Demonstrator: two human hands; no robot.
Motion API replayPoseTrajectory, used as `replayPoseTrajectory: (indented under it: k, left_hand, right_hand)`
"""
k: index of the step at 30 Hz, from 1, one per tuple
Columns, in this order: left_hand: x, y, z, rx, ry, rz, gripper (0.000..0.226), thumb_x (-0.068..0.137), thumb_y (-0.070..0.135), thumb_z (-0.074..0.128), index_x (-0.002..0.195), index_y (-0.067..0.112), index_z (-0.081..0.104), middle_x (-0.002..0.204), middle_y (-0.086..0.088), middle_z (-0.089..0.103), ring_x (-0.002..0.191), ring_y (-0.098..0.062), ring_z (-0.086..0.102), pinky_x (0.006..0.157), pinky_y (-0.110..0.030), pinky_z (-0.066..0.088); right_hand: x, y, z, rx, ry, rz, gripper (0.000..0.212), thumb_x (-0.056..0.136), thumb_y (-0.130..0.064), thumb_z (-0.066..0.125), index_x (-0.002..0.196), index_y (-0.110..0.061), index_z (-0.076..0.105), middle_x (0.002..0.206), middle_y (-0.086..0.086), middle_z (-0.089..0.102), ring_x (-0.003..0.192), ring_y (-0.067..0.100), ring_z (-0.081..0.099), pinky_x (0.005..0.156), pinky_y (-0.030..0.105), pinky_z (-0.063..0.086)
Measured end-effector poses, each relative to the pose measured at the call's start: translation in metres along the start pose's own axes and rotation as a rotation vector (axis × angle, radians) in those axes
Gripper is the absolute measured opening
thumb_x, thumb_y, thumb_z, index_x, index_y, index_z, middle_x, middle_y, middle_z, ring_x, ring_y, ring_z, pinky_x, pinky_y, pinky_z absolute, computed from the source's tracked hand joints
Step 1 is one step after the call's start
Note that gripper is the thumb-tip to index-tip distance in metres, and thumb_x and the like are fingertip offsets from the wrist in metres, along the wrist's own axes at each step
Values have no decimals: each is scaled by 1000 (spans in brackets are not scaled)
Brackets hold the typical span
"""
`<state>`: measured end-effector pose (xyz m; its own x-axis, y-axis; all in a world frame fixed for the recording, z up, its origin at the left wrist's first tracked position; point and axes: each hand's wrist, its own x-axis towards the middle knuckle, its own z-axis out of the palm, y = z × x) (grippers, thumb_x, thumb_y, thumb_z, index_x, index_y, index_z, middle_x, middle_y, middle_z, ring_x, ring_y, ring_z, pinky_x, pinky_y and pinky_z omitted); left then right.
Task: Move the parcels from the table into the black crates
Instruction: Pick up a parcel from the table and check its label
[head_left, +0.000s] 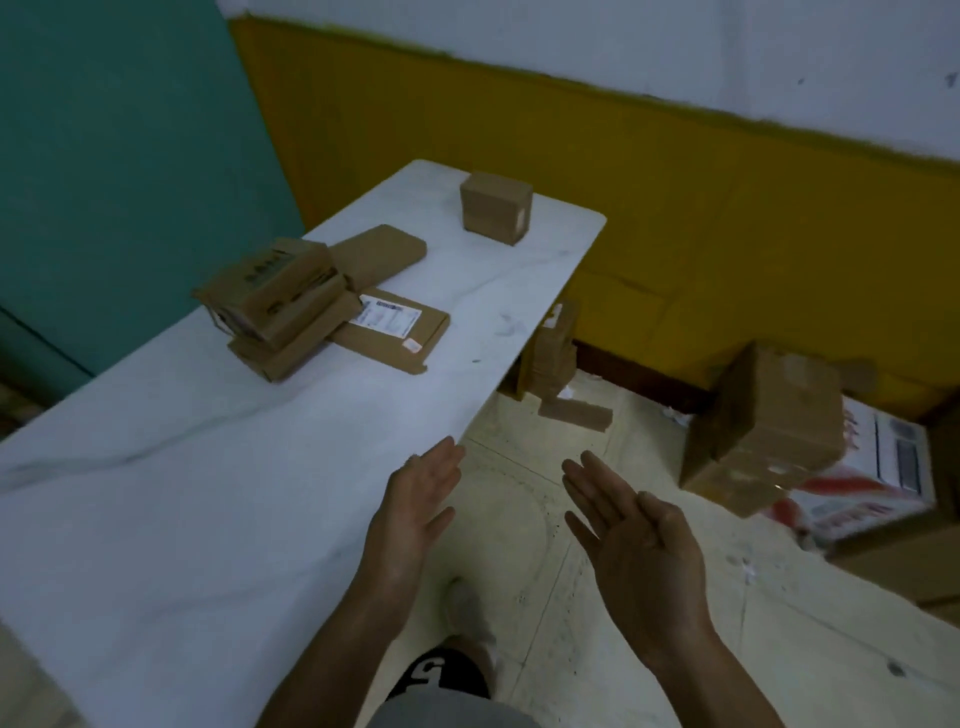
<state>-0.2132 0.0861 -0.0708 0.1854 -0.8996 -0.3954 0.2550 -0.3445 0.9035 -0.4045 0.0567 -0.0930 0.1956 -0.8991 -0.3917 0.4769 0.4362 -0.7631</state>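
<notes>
Head view, notes taken left to right.

- Far left: teal upright panel (119, 171) behind the white marble-patterned desk (171, 509).
- Left side of the desk: untidy stack of brown cardboard parcels (275, 306), the top ones skewed over the lower ones.
- Just behind the stack, touching it: long flat brown cardboard parcel (379, 254), lying flat.
- Right of the stack, partly tucked under it: flat brown parcel with a white printed label (395, 332), label up.
- Far end of the desk, well apart from the others: small cube-shaped brown cardboard box (496, 208), upright.
- Near right edge of the desk: left hand (421, 499), fingers straight and together, palm turned right, holding nothing. Cannot tell if it touches the desk edge.
- Right of it, over the pale tiled floor (571, 597): right hand (628, 535), fingers spread loosely and extended, palm facing left and up, holding nothing. The two palms face each other with a gap between.
- On the floor below the desk's far end: pile of small brown boxes (553, 358), blurred.
- Further right on the floor: large taped brown cardboard box (769, 431), tilted, leaning on a white and red printed carton (872, 488).
- Behind it all: mustard-yellow wall band (675, 182).
</notes>
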Motion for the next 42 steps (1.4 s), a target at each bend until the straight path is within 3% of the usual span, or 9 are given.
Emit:
replayPoseTrajectory:
  k: [9,15,23,27,30,34,36,39,42]
  left_hand:
    - [150,44,-6,-131,153,8,47,97,50,21,123,29,54,131,6,59,120,-12,54,105,-37,38]
    - [235,80,-13,-185,186,-19,35,102,44,25,101,36,59,108,16,63,110,-5,57,100,-33,42]
    - [284,62,-65,-210,538,-123,35,103,32,33,132,22,50,131,3,57,120,-14,51,106,-37,39]
    - [297,41,-61,-192,695,-224,33,102,31,37,133,23,44,138,2,44,127,-18,43,109,-39,34]
    - [315,30,-49,-234,780,-339,50,101,33,41,147,17,30,151,-5,34,136,-24,35,112,-42,30]
    - [339,24,-36,-321,890,-405,52,100,35,43,147,14,30,149,-9,37,130,-25,41,107,-38,33]
    - [348,28,-27,-373,923,-411,51,100,34,44,146,16,31,145,-9,42,123,-23,45,100,-35,37]
    - [355,39,-20,-308,1011,-396,45,99,35,46,141,22,39,138,-7,50,112,-21,51,87,-33,47]
    - [345,53,-7,6,1038,-292,40,90,51,54,125,30,52,125,7,57,110,-16,53,86,-26,46]
  right_hand:
    - [152,-42,52,-164,-89,73,54,102,-29,12,123,-16,60,129,0,64,126,19,54,116,45,26]
    - [236,-57,73,-307,-66,204,65,93,-60,18,120,-21,63,125,1,66,124,19,54,113,45,30]
    - [344,-37,109,-559,-103,379,57,97,-57,22,113,-21,63,127,6,63,115,17,57,106,39,38]
    - [407,-16,138,-801,-193,380,57,99,-51,32,141,-15,46,146,5,46,132,19,43,110,36,31]
    - [443,-4,154,-1003,-336,364,52,100,-44,40,145,-17,40,148,0,42,139,19,36,112,33,26]
    - [481,3,160,-1158,-533,446,99,67,-88,47,143,-25,44,148,-1,44,135,21,42,115,46,30]
    - [496,3,155,-1175,-632,494,113,52,-96,48,141,-26,45,146,0,47,132,20,46,111,46,37]
    - [503,-18,165,-1182,-750,495,81,78,-72,53,141,-23,46,139,4,54,119,20,56,103,35,42]
    - [512,-35,164,-1136,-799,398,63,82,-61,55,133,-25,53,131,1,59,121,15,55,108,36,40]
